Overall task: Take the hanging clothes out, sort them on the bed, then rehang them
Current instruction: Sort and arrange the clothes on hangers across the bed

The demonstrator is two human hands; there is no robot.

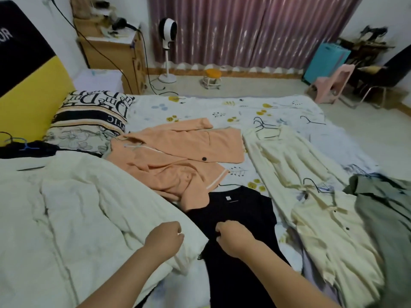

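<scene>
Clothes lie spread over the bed [200, 107], nearest of them a black top [240, 218] at 6 o'clock, laid flat with its neck pointing away. The right hand [233, 238] rests on this top with its fingers curled and seems to pinch the dark cloth, though blur hides the exact hold. The left hand [164, 238], at 7 o'clock, is balled into a fist over the edge of a white duvet [77, 207]; whether it holds a fold of that duvet cannot be told.

At 4 o'clock a cream shirt [333, 236] with dark buttons lies just beside the black top, a black hanger [315, 185] at its collar. A grey-green garment [384, 214] touches its right side at 3 o'clock.

Further out, at 12 o'clock, an orange jacket [178, 154] lies open, its hem overlapping the black top's neck. At 1 o'clock a long cream dress [289, 161] runs diagonally, with more hangers [262, 125] at its top end.

At 10 o'clock a printed pillow [89, 121] leans near the yellow headboard [29, 103], with a dark garment [29, 148] in front of it.

Beyond the bed stand a wooden cabinet [111, 56], a white fan [168, 30], a small stool [212, 77], a pink chair [331, 85] and purple curtains [244, 30].
</scene>
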